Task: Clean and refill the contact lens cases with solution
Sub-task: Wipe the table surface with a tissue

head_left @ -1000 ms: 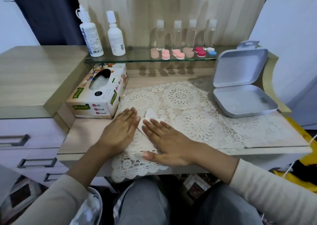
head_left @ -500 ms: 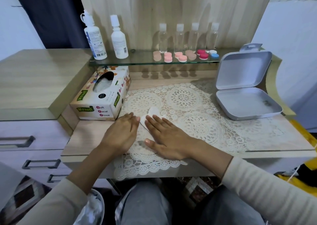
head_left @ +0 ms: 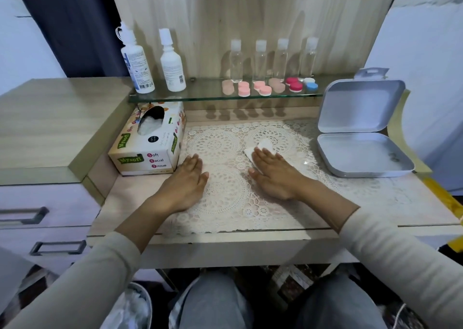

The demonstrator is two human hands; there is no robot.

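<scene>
Glass shelf (head_left: pixel 208 95) carries clear bottles (head_left: pixel 260 60); tissue box (head_left: pixel 147 150) holds white tissues (head_left: pixel 149 127).

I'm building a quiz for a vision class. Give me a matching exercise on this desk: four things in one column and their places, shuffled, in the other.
Things
1. tissue box
2. white tissue
3. grey box
4. lens cases

Places
A. on the glass shelf
B. under the fingers of the right hand
C. at the right end of the desk, lid open
D. just left of the left hand

Pairs: 1-D, 2-B, 3-C, 4-A
</scene>
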